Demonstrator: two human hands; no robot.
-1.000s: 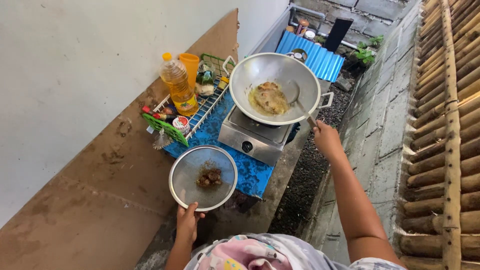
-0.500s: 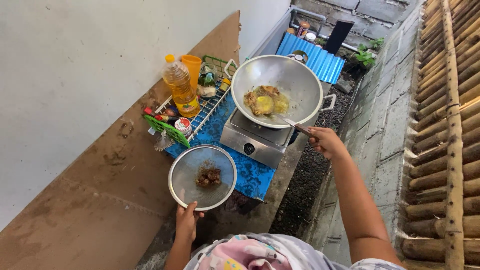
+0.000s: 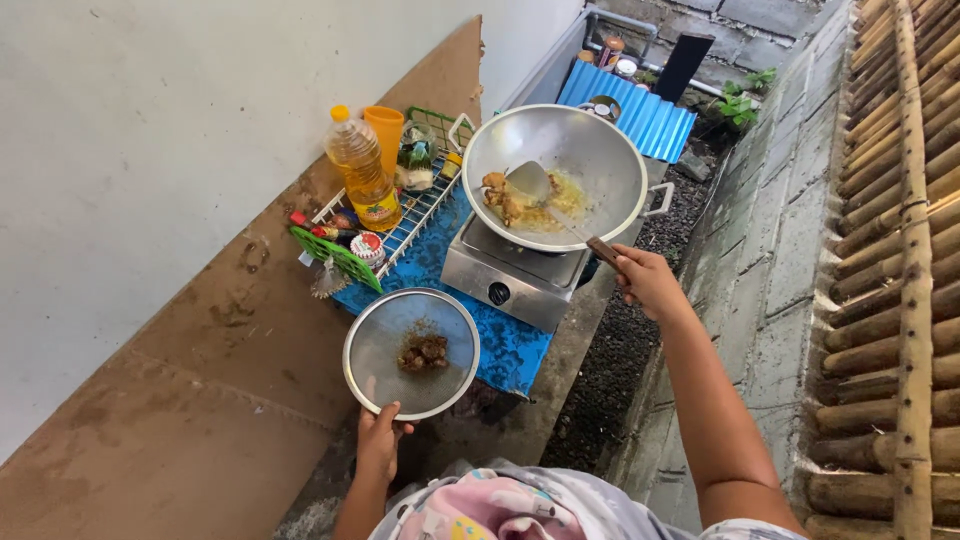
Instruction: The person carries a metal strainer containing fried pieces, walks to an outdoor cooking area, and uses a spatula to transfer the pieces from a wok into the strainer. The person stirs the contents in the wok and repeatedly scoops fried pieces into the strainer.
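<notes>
A large metal wok (image 3: 600, 150) sits on a single-burner steel stove (image 3: 510, 275). Pieces of fried food (image 3: 510, 200) lie in oil at its left side. My right hand (image 3: 648, 282) grips the dark handle of a metal spatula (image 3: 530, 182), whose blade rests by the food in the wok. My left hand (image 3: 378, 440) holds a round wire-mesh strainer (image 3: 385, 352) by its near rim, over the blue patterned cloth (image 3: 500, 345). A small heap of dark brown fried bits (image 3: 424, 352) lies in the strainer's middle.
A wire rack (image 3: 405, 225) left of the stove holds a bottle of yellow oil (image 3: 362, 180), an orange cup (image 3: 385, 128) and small jars. A blue corrugated sheet (image 3: 640, 115) lies beyond the wok. A white wall stands left, a block wall and bamboo fence right.
My right hand has drawn nearer and swung the spatula to the wok's left side, gathering the food there. The strainer in my left hand stays about where it was.
</notes>
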